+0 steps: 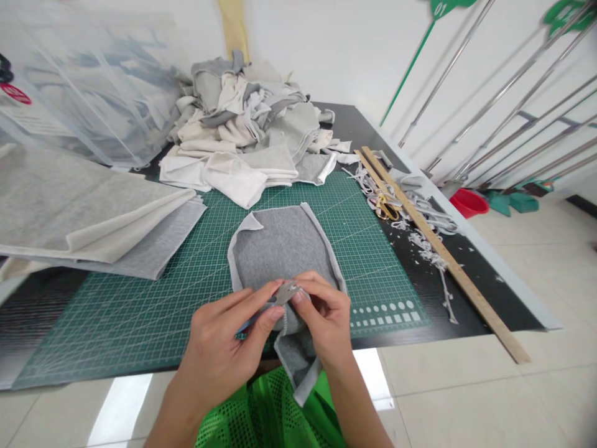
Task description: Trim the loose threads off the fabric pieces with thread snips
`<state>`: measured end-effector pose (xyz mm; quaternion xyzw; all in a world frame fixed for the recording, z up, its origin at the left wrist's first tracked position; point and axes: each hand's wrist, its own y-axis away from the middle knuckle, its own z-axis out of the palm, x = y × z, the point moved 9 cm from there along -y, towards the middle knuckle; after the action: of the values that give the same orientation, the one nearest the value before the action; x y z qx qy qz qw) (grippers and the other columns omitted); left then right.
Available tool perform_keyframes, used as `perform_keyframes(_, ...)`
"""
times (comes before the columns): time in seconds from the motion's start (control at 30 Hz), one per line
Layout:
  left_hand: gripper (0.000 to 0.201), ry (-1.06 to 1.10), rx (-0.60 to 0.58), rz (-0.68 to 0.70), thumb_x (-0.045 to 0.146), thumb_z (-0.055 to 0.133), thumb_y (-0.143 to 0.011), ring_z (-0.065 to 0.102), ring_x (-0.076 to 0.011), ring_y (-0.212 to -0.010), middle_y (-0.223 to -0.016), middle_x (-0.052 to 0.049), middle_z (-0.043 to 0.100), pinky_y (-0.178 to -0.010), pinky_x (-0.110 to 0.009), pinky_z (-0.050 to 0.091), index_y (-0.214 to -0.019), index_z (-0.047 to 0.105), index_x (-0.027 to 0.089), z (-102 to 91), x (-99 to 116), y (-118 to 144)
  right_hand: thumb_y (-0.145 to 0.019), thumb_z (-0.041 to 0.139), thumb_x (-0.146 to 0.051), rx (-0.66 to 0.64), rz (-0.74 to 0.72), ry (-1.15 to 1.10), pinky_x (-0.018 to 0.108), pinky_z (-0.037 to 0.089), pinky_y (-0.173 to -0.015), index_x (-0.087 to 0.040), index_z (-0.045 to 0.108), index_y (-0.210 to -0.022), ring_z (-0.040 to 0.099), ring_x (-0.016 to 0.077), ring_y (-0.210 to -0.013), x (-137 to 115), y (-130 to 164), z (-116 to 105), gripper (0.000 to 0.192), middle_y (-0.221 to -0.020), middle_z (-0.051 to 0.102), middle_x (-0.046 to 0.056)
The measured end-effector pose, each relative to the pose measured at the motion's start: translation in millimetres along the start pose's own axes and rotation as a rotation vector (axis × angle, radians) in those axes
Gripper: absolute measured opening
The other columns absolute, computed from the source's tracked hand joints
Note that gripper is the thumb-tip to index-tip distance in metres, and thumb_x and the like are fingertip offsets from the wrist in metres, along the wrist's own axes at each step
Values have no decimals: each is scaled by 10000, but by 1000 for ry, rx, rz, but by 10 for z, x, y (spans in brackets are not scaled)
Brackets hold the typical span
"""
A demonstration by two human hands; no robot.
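Observation:
A grey piece of fabric (284,239) with pale, curled edges lies on the green cutting mat (186,311). Its near end is lifted and gathered between my hands, and a seamed flap hangs past the table edge. My left hand (233,330) pinches the fabric from the left. Something blue, mostly hidden, shows beneath its fingers; I cannot make out what it is. From the right, my right hand (321,311) grips the same folded part between thumb and fingers. The two hands' fingertips almost meet there.
A heap of grey and white cloth pieces (261,124) is piled behind the mat. Larger grey sheets (93,205) lie at left, near a clear plastic bin (93,81). Right of the mat are gold-handled scissors (386,206), a wooden ruler (448,255) and fabric scraps (426,246).

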<state>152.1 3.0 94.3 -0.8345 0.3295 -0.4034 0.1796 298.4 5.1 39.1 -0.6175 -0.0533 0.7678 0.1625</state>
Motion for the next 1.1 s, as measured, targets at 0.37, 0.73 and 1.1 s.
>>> perform_keyframes(0.37,233,-4,-53,-29,203,632,-957,746,-105,-919,-1081,-9,786,-851,-179,569,-1182,694,215,44,14,-74,-904,697,-154,79,4,-79,299,485,-743,-306,815,-941,655,159,-836,68,34,-78,196,-874,724,9)
perform_keyframes(0.73,283,-141,-403,-94,353,514,-1009,757,-215,-850,-995,1,807,-751,-340,528,-1023,776,246,589,109,-699,-721,799,-219,687,196,-332,289,524,-759,-210,794,-746,653,155,-765,400,134,-548,28,-780,754,3)
perform_keyframes(1.1,277,-161,-539,-119,327,517,-986,762,-245,-904,-1011,63,802,-769,-377,524,-978,794,334,1115,222,-970,-791,747,-282,848,249,-548,270,537,-783,-186,753,-810,649,137,-798,559,159,-666,98,-835,718,-2)
